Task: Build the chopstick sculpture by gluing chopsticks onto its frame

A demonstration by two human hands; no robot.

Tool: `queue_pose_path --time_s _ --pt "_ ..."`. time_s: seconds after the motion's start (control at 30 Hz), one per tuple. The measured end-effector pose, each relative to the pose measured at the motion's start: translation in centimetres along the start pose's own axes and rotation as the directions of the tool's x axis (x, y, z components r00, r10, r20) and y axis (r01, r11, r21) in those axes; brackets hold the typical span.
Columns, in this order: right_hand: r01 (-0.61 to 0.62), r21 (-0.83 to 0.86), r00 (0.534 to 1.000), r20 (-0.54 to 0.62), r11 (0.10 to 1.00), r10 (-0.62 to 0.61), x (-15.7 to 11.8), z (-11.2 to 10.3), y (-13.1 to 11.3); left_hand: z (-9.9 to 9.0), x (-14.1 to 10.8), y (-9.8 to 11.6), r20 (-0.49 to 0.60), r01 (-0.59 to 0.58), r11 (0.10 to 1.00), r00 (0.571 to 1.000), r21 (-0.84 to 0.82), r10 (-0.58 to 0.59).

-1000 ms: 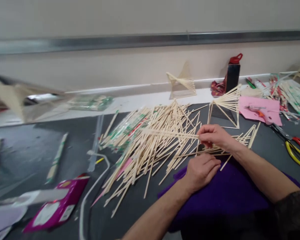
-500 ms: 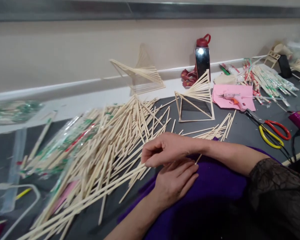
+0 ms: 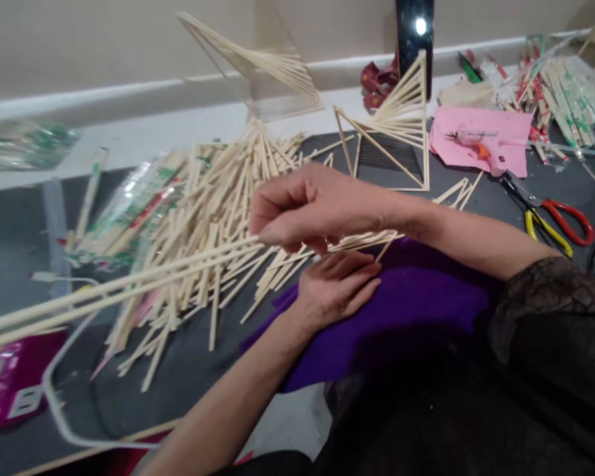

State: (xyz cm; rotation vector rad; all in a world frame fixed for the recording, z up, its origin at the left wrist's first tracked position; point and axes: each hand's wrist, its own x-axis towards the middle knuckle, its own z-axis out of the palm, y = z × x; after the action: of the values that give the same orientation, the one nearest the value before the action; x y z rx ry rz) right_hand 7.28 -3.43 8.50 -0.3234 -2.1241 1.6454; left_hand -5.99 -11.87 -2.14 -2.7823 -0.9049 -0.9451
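Note:
My right hand (image 3: 297, 208) is closed in a pinch on the near ends of two pale wooden chopsticks (image 3: 129, 285), which run left beyond the picture's edge above the pile. Just below it, my left hand (image 3: 334, 287) lies palm down on a purple cloth (image 3: 406, 297), fingers stretched out. One thin stick pokes out by its fingertips; whether the hand touches it I cannot tell. A large heap of loose chopsticks (image 3: 213, 218) spreads behind and left of both hands. Beyond my right wrist stands a twisted frame built of sticks (image 3: 391, 125).
A second stick frame (image 3: 272, 69) stands by the wall. On the right are a glue gun (image 3: 480, 142) on pink paper (image 3: 443, 129) and red-and-yellow-handled pliers (image 3: 558, 215). Wrapped chopsticks (image 3: 129, 201) lie left. A white cable (image 3: 52, 396) loops beside a magenta box (image 3: 24, 377).
The view has tilted down, so the table things sit higher in the picture. My right hand has lifted the two chopsticks up from the heap. My left hand stays flat on the cloth.

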Motion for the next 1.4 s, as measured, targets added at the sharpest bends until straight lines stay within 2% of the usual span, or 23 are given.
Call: queue_pose_path --time_s 0.13,0.23,0.33,0.43,0.5,0.53,0.6,0.67,0.73,0.8,0.87,0.97,1.07,1.13,1.23,1.33,1.4 --pt "-0.124 -0.058 0.991 -0.056 0.991 0.121 -2.5 -2.1 -2.4 0.1 -0.1 0.0 -0.005 -0.015 1.0 1.0 0.018 0.015" --pt "-0.19 -0.064 0.972 -0.155 0.98 0.178 -4.8 -2.8 -3.5 0.2 -0.1 -0.1 -0.027 -0.031 0.999 0.999 0.033 0.032" --pt "-0.218 -0.021 0.946 -0.249 0.976 0.206 -6.0 -1.9 -3.7 0.3 0.2 -0.4 -0.075 -0.04 0.999 0.996 0.035 0.042" --pt "-0.224 0.066 0.952 -0.2 0.972 0.233 -5.7 0.4 -3.0 -0.2 0.5 0.1 -0.163 -0.036 0.999 0.986 0.012 0.038" --pt "-0.186 0.165 0.967 -0.142 0.969 0.21 -4.9 2.1 -2.1 -1.2 0.4 1.6 -0.192 -0.066 0.997 0.979 0.042 0.073" --pt "-0.163 0.213 0.974 -0.119 0.963 0.191 -4.5 2.8 -1.6 -1.8 0.3 2.8 -0.152 -0.099 0.994 0.983 0.047 0.105" --pt "-0.136 0.295 0.98 -0.103 0.946 0.173 -3.7 3.9 -0.4 -2.8 0.3 5.7 -0.082 -0.255 0.967 0.964 -0.015 0.253" --pt "-0.137 0.337 0.978 -0.104 0.931 0.181 -3.2 4.5 0.8 -2.9 0.6 8.5 -0.061 -0.275 0.958 0.961 -0.084 0.271" --pt "-0.168 0.351 0.974 -0.086 0.921 0.21 -3.0 4.6 1.9 -2.0 1.1 10.4 -0.047 -0.362 0.929 0.932 -0.082 0.359" --pt "-0.2 0.353 0.968 -0.072 0.914 0.24 -3.0 4.4 2.8 -0.5 1.7 11.0 -0.088 -0.383 0.922 0.922 -0.061 0.377" --pt "-0.234 0.351 0.959 -0.069 0.907 0.274 -3.3 4.1 3.3 1.1 2.2 10.6 -0.129 -0.404 0.914 0.91 -0.051 0.395" --pt "-0.257 0.353 0.948 -0.086 0.9 0.305 -3.5 3.7 3.5 2.8 2.8 9.5 -0.163 -0.355 0.932 0.926 -0.069 0.34" --pt "-0.261 0.372 0.946 -0.086 0.891 0.313 -3.3 3.5 3.7 3.2 4.2 9.3 -0.139 -0.354 0.929 0.931 -0.107 0.338" --pt "-0.257 0.392 0.948 -0.076 0.883 0.309 -3.1 3.3 3.8 3.1 5.8 9.7 -0.132 -0.412 0.9 0.909 -0.142 0.395" --pt "-0.249 0.41 0.949 -0.077 0.877 0.306 -3.0 3.2 4.1 3.4 8.2 10.4 -0.205 -0.5 0.838 0.863 -0.219 0.462" --pt "-0.265 0.407 0.942 -0.087 0.874 0.325 -3.0 3.2 4.4 4.7 9.3 10.2 -0.226 -0.494 0.823 0.867 -0.279 0.444" --pt "-0.272 0.414 0.936 -0.097 0.868 0.339 -3.0 3.2 4.7 5.3 9.2 9.5 -0.274 -0.475 0.843 0.871 -0.253 0.408"
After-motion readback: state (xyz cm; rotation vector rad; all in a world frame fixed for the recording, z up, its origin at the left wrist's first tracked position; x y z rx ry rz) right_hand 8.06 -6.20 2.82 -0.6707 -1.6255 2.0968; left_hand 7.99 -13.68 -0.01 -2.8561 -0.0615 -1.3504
